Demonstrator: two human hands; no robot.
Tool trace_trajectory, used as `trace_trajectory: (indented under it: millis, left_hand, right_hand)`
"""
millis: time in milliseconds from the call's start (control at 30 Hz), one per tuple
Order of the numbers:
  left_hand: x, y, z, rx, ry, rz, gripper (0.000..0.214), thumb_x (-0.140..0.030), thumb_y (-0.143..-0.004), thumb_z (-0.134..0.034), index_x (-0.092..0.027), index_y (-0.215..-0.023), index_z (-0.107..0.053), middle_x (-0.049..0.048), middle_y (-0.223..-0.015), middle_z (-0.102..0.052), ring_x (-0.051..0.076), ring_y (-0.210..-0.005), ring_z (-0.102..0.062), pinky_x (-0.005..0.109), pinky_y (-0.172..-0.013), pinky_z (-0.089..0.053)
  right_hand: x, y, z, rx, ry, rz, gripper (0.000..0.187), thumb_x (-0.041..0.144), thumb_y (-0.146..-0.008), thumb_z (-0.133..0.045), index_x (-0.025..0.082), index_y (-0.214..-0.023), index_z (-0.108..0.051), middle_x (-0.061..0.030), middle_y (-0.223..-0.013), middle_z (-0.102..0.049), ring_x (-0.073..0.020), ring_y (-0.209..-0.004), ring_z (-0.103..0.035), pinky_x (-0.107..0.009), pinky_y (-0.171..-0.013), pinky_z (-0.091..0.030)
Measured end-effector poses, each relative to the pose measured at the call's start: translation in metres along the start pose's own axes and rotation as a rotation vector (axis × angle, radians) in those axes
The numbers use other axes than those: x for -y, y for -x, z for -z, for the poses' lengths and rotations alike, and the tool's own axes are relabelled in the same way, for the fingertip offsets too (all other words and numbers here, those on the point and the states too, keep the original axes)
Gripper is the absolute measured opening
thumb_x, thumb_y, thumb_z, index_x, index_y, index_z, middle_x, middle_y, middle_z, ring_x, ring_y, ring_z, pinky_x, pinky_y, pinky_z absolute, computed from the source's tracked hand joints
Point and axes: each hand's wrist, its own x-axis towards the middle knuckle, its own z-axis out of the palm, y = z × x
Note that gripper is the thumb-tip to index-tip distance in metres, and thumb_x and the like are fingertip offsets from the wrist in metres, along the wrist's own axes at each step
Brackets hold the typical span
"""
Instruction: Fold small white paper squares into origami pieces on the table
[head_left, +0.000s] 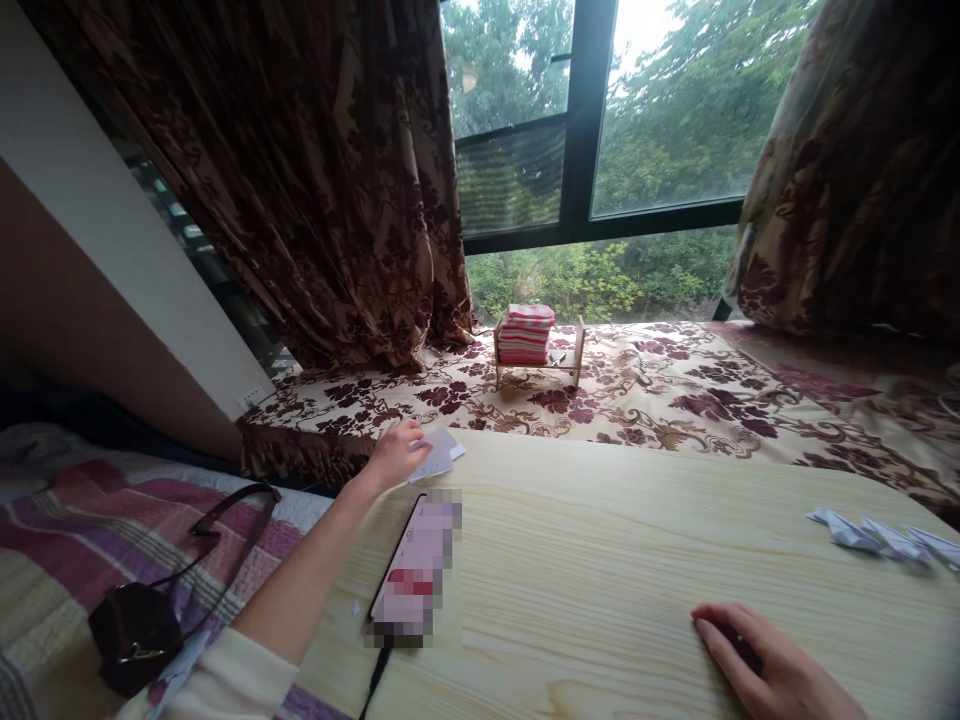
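My left hand (397, 455) reaches to the far left edge of the table. Its bent fingers grip the edge of some small white paper sheets (441, 450), which lie partly over one another. On the near right of the tabletop rests my right hand (772, 665), fingers loosely curved, thumb apart, holding nothing. A phone (411, 565) with a lit, partly blurred screen lies nearer than the papers, a black cable running from its lower end. Several folded white paper pieces (885, 535) sit in a row at the right side of the table.
The pale wooden table (555, 560) meets a window ledge with a floral cover (637, 400). On that ledge a small wooden stand (577, 355) bears a stack of red-and-white striped cloths (526, 335). A dark strapped bag (135, 635) lies on the bed (45, 570) at left.
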Motion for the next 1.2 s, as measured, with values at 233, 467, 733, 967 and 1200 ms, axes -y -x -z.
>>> trace_trajectory:
  millis: [233, 467, 733, 967, 1200]
  left_hand:
    - [-0.121, 0.087, -0.079, 0.166, 0.615, 0.082, 0.04, -0.045, -0.078, -0.059, -0.01, -0.096, -0.069, 0.0108, -0.083, -0.073, 0.025, -0.075, -0.068, 0.035, -0.065, -0.054]
    - [-0.182, 0.143, -0.148, 0.241, 0.755, -0.028, 0.02, -0.03, -0.081, -0.058, -0.016, -0.086, -0.072, 0.0075, -0.083, -0.068, 0.022, -0.082, -0.062, 0.035, -0.076, -0.049]
    - [-0.153, 0.197, -0.159, -0.111, 0.04, -0.669, 0.026, -0.004, -0.077, -0.053, -0.023, -0.083, -0.07, 0.0033, -0.073, -0.057, 0.018, -0.074, -0.049, 0.036, -0.073, -0.04]
    - [-0.135, 0.223, -0.172, 0.019, 0.025, -0.565, 0.024, -0.004, -0.077, -0.05, -0.022, -0.084, -0.066, 0.0042, -0.076, -0.06, 0.02, -0.077, -0.051, 0.044, -0.085, -0.039]
    - [-0.142, 0.216, -0.17, 0.116, 0.047, -0.547, 0.022, -0.008, -0.078, -0.053, -0.023, -0.086, -0.066, 0.004, -0.077, -0.06, 0.02, -0.078, -0.051, 0.043, -0.085, -0.04]
  right_hand:
    - [0.074, 0.008, 0.01, -0.008, -0.546, 0.036, 0.045, 0.055, -0.077, -0.056, 0.02, -0.102, -0.069, -0.0091, -0.093, -0.071, -0.0221, -0.08, -0.065, -0.026, -0.059, -0.053]
    - [0.097, 0.016, 0.024, -0.078, -0.576, 0.216, 0.021, 0.034, -0.085, -0.055, 0.018, -0.082, -0.068, -0.0027, -0.072, -0.064, -0.0142, -0.06, -0.055, -0.025, -0.053, -0.045]
    - [0.051, 0.065, 0.016, -0.36, 0.014, 0.665, 0.023, 0.007, -0.085, -0.048, 0.02, -0.094, -0.064, -0.0052, -0.092, -0.068, -0.0189, -0.083, -0.057, -0.032, -0.074, -0.043]
    - [0.046, 0.093, 0.004, -0.182, 0.128, 0.636, 0.027, 0.008, -0.086, -0.045, 0.021, -0.103, -0.062, -0.0063, -0.1, -0.068, -0.0208, -0.092, -0.056, -0.035, -0.08, -0.041]
    - [0.037, 0.107, 0.002, -0.173, 0.026, 0.549, 0.029, 0.007, -0.083, -0.047, 0.022, -0.104, -0.061, -0.0066, -0.109, -0.066, -0.0217, -0.099, -0.056, -0.036, -0.084, -0.041]
